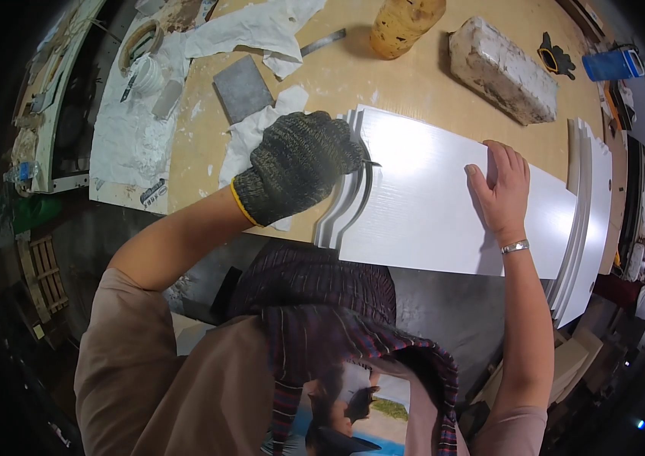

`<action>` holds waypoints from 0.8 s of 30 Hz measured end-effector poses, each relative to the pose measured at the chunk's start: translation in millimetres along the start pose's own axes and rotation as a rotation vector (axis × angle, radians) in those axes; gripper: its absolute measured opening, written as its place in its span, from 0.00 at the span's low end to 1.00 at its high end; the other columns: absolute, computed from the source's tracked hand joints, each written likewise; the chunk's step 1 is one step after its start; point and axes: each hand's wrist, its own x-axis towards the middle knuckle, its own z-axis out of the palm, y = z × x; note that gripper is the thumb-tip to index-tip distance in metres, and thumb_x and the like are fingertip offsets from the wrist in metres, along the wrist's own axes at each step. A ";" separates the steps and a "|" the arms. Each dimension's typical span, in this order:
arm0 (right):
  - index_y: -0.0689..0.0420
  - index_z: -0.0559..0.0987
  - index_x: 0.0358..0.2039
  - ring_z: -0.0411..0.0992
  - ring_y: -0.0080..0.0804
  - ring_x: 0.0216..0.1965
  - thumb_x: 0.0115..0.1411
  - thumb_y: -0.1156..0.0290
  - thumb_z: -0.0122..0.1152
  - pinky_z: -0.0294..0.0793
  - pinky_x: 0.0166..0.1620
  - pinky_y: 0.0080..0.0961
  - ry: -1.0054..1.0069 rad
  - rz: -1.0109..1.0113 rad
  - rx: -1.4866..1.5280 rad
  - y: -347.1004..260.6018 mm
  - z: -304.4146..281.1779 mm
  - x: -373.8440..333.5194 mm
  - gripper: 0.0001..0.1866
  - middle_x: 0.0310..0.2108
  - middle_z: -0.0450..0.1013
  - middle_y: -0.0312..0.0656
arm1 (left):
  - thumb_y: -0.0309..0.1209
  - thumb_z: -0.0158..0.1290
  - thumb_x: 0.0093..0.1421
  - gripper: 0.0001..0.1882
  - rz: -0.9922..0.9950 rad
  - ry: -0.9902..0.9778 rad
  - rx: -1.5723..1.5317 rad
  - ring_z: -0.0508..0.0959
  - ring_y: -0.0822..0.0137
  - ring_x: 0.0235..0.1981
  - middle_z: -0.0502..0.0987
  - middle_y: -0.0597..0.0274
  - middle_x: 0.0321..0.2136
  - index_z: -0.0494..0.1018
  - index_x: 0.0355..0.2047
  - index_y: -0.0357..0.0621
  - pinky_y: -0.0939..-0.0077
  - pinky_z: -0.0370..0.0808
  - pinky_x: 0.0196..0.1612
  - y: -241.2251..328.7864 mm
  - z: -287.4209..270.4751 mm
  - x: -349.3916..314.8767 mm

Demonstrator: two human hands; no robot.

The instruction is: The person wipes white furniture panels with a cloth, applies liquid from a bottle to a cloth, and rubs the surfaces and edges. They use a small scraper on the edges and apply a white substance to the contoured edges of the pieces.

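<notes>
A glossy white panel [429, 190] with a curved, scalloped left end lies on the table in front of me, on top of similar panels [329, 220] whose curved ends show beneath it. My left hand [296, 167], in a dark knitted glove with a yellow cuff, is closed at that curved end. A small dark tip [373, 163] pokes out by its fingers; what the hand holds is mostly hidden. Bare, with a metal bracelet at the wrist, my right hand [503, 190] lies on the panel near its far edge, thumb and fingers apart.
More white panels [592, 220] are stacked at the right. Beyond lie a plastic-wrapped block [501, 68], an amber container [406, 26], a dark glove [558, 57] and a blue object [611, 66]. A grey flat block [243, 89] and white cloth [250, 34] lie at the left.
</notes>
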 end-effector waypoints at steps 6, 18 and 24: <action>0.57 0.75 0.47 0.67 0.44 0.50 0.54 0.51 0.62 0.60 0.59 0.38 0.004 -0.001 0.003 -3.3 -2.5 1.5 0.26 0.46 0.73 0.44 | 0.32 0.52 0.54 0.04 0.082 0.057 -0.174 0.72 0.62 0.29 0.69 0.61 0.25 0.74 0.30 0.49 0.63 0.68 0.27 5.6 -3.9 -1.2; 0.57 0.75 0.46 0.67 0.44 0.50 0.53 0.52 0.63 0.60 0.59 0.39 -0.006 0.011 0.015 -2.2 -3.1 1.3 0.26 0.46 0.73 0.44 | 0.37 0.57 0.57 0.09 -0.319 0.111 -0.249 0.77 0.58 0.34 0.76 0.58 0.29 0.78 0.35 0.48 0.61 0.73 0.37 -45.1 27.0 19.5; 0.57 0.76 0.46 0.67 0.44 0.50 0.53 0.53 0.63 0.60 0.59 0.39 -0.007 0.008 0.034 -4.9 -1.3 3.7 0.26 0.46 0.73 0.44 | 0.33 0.53 0.57 0.06 -0.302 0.291 -0.207 0.78 0.57 0.33 0.77 0.59 0.28 0.76 0.34 0.49 0.61 0.74 0.37 -75.5 42.4 8.0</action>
